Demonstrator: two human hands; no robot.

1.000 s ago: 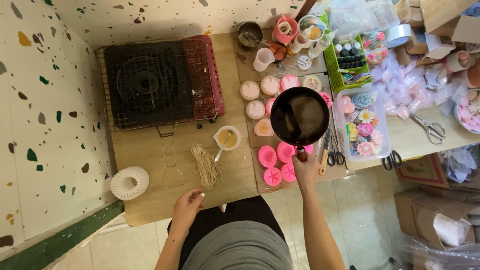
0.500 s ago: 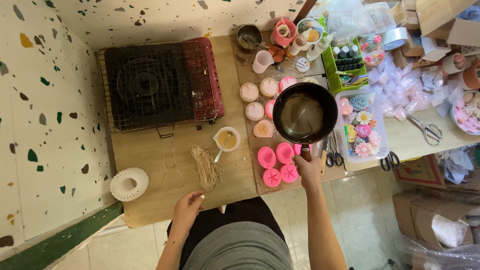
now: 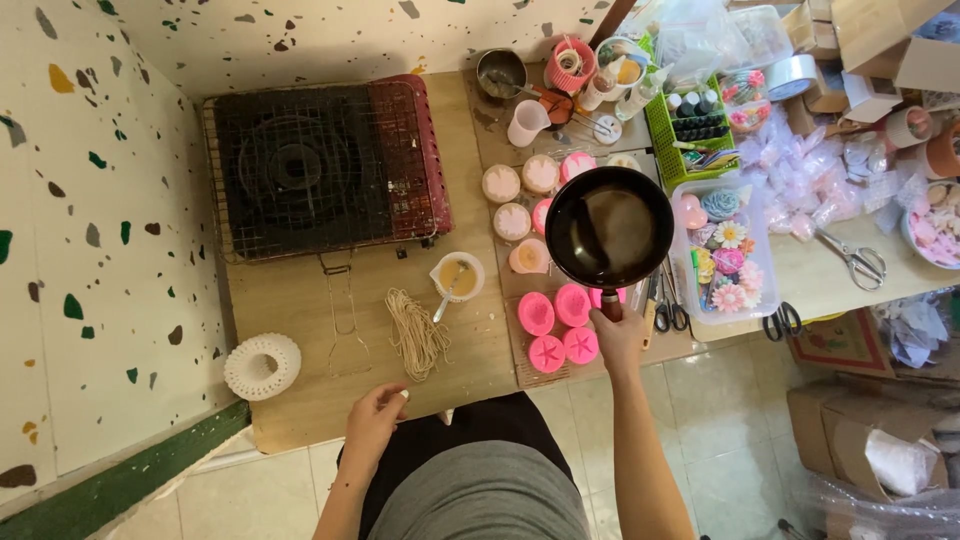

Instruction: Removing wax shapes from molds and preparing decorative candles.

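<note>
here, right hand [image 3: 618, 338] clamped on black pan [image 3: 609, 227], handle toward person; left hand [image 3: 372, 417] loosely curled

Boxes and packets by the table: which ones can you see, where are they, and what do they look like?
Clear plastic box: right of the black pan, rectangular, holding coloured flower shapes.
Green basket: behind that box, holding dark-capped bottles.
Small clear packets: far right, a pinkish heap.
Cardboard boxes: on the floor, brown, open.
</note>
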